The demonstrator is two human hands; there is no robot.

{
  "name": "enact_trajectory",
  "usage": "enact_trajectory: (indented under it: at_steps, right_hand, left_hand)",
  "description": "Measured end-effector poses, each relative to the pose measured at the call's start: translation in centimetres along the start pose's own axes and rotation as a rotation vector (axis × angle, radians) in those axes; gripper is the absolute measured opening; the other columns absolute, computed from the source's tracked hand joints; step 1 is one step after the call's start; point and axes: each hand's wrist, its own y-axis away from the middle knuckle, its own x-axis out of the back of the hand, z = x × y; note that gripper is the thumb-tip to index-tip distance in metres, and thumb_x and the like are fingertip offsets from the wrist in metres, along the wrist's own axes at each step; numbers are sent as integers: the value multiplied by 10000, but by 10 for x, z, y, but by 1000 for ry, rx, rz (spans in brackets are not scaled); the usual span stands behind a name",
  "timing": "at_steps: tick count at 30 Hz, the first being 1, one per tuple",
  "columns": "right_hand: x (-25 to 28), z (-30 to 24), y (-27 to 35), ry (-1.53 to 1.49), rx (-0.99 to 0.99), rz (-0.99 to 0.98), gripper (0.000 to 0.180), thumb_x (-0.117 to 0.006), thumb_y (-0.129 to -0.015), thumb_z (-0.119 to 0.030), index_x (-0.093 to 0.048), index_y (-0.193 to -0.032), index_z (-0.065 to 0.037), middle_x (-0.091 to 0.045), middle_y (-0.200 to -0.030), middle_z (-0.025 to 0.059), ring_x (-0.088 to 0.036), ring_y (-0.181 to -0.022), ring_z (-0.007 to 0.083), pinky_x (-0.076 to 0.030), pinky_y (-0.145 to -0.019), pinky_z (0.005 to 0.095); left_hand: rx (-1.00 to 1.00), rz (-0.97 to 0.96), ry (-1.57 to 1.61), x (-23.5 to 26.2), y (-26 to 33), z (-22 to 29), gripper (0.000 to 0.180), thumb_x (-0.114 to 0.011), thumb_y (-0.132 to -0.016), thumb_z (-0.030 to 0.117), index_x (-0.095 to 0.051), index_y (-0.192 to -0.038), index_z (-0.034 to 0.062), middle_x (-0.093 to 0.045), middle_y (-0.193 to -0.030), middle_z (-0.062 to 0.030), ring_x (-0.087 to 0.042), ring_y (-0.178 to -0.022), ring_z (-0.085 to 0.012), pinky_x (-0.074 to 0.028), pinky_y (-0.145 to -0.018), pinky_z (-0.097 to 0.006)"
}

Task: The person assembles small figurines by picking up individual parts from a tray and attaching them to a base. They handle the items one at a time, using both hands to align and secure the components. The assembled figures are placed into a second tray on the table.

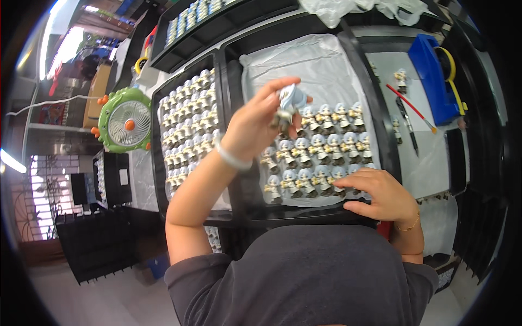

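Raised over the right-hand tray, my left hand (260,115) pinches a small figurine (292,100) with pale blue hair between thumb and fingers. Below it, rows of similar figurines (319,145) in white and gold with dark bases lie on a white liner sheet (302,60) in the black tray (235,187). At the tray's near right corner, my right hand (383,194) rests with fingers stretched and thumb apart. Its fingertips reach the nearest row; whether they touch a figurine I cannot tell. That hand covers part of the row's right end.
A second black tray (159,117) of figurines stands left, beside a green fan (126,120). On the right lie a red brush (410,106), a black pen (406,122), a lone figurine (401,80) and a blue tape dispenser (435,81). Another tray (209,30) sits at the back.
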Motion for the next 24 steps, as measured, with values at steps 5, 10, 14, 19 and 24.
enact_trajectory:
  at_steps: [5,10,14,19,24]
  right_hand:
    - [4,-3,-3,-15,-5,-19,413,-688,-721,-228,-623,-1070,-16,-650,-923,141,-597,-819,310,-466,-744,374]
    - [4,-6,-4,-28,-66,-29,411,-693,-701,-205,-629,-1063,-21,-645,-911,145,-600,-813,318,-469,-741,378]
    - [4,-7,-5,-37,-80,-1,413,-698,-687,-193,-632,-1059,-25,-643,-908,153,-603,-832,326,-470,-751,378]
    - [6,-13,-7,-47,-116,-8,411,-698,-680,-185,-633,-1052,-21,-644,-908,156,-603,-850,331,-470,-759,377]
    - [4,-9,-6,-32,-98,-8,452,-680,-671,-235,-626,-1041,19,-648,-930,163,-605,-839,310,-463,-754,356]
  left_hand:
    - [-39,-97,-74,-6,59,-4,908,-777,-640,47,-258,-1383,118,-391,-1323,-179,-564,-1037,-278,-455,-922,-397]
    - [-223,-207,-103,-7,65,-17,991,-711,-537,-83,-227,-1348,214,-387,-1333,-245,-468,-1202,-396,-403,-980,-554]
    - [-219,-234,-115,-9,67,-17,983,-713,-523,-95,-226,-1321,209,-391,-1334,-242,-507,-1154,-424,-424,-970,-530]
    - [-248,-238,-220,-8,67,-18,919,-698,-532,-92,-258,-1291,182,-397,-1336,-222,-530,-1129,-375,-466,-926,-470]
    - [-400,-63,-849,-7,70,-14,779,-706,-565,1,-361,-1259,79,-484,-1194,-162,-505,-1079,-308,-410,-912,-413]
